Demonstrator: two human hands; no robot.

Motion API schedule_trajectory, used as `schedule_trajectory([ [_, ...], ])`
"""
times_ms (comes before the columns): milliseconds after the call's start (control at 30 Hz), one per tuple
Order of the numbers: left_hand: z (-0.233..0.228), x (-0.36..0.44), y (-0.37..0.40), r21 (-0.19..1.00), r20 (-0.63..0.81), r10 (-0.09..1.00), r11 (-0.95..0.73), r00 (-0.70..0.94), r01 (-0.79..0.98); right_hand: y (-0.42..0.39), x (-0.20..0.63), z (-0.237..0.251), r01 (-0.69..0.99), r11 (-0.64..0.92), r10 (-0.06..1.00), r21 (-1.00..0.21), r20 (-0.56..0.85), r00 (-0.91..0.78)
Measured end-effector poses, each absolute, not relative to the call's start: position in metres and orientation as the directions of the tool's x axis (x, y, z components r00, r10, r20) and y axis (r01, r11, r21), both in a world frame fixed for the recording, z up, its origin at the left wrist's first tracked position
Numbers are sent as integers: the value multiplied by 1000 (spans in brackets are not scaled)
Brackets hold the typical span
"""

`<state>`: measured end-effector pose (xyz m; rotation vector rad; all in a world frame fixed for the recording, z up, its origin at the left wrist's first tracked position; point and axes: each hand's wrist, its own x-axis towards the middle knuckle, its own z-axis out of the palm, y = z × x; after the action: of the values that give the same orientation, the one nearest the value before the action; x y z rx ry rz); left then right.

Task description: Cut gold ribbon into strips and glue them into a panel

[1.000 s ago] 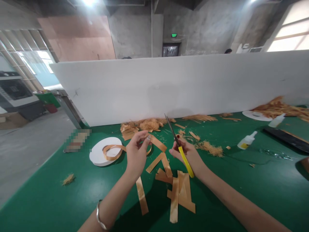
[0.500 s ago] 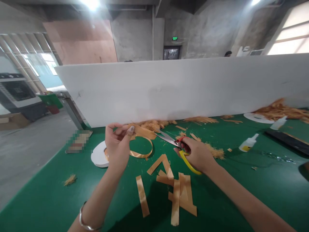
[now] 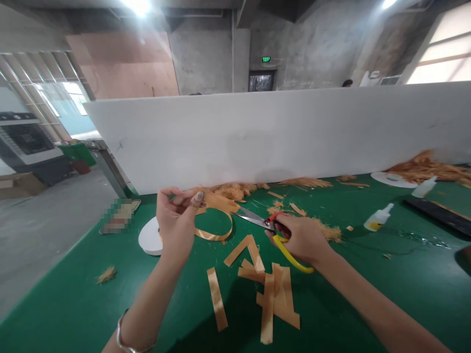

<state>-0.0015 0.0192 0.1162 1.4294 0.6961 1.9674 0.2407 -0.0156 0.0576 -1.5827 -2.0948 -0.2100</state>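
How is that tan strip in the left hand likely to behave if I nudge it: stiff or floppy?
The tan strip probably bends easily but has some spring: its loop beside the left hand forms an open curve. It is likely light, being thin and ribbon-like. Its sheen hints that it may be slightly slippery.

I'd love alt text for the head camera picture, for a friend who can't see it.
A left hand holds a tan ribbon while the right hand holds scissors, blades at its end. Short tan strips lie nearer on the green table; a white board stands behind.
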Motion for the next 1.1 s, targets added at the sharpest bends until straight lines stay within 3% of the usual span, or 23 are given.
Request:
schedule_trajectory([
  [1100, 120, -9, 22, 766, 600, 757, -637, -261, -88, -17, 240, 52, 946, 322, 835, -33, 481, -267],
])
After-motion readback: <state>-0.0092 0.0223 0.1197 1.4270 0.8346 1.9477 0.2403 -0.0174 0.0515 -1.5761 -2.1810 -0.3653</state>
